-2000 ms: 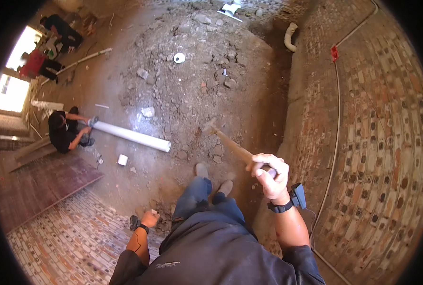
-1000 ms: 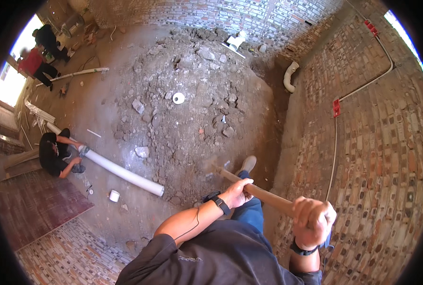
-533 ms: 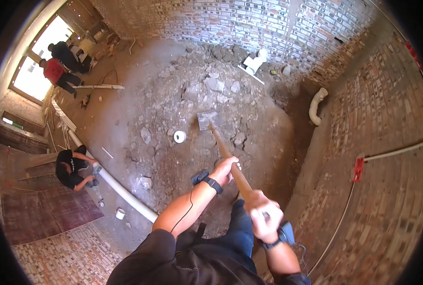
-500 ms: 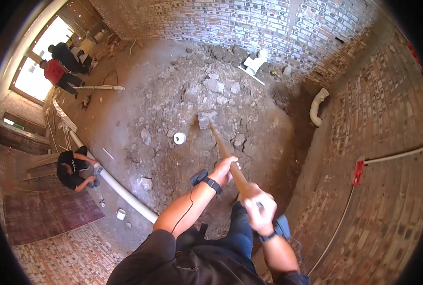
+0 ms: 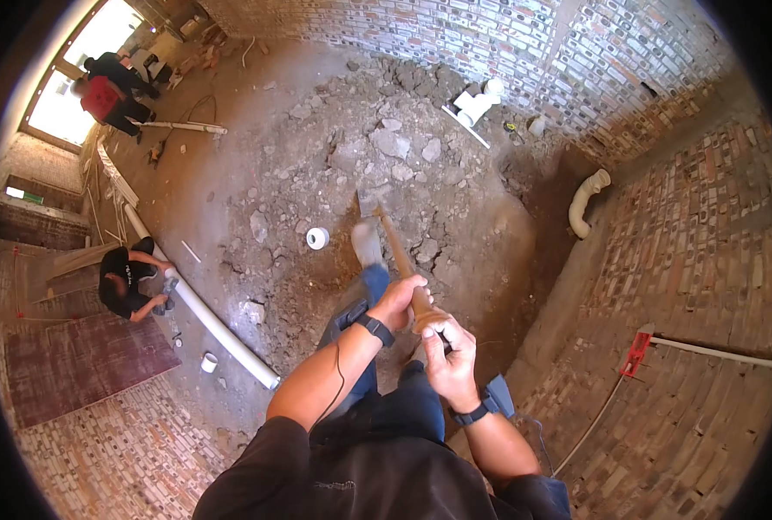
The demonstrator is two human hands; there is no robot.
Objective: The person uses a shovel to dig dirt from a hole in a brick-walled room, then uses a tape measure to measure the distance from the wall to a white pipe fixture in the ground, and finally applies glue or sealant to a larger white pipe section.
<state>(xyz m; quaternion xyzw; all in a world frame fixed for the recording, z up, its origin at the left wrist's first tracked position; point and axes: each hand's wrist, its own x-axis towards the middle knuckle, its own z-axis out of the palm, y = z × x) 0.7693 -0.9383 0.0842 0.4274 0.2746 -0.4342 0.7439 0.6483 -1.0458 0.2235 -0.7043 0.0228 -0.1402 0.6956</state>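
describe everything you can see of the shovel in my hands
The shovel has a long, tan, wooden-looking handle and a flat, dusty grey blade, apparently metal. It slants from the blade, among rubble, back toward you. Your left hand grips the handle, your right hand its near end. A shoe is close to the blade; contact is unclear.

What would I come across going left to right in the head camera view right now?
Dark red board, small white container, round white fitting, left hand on the shovel handle, right hand on the same handle, curved cream pipe, red wall box.
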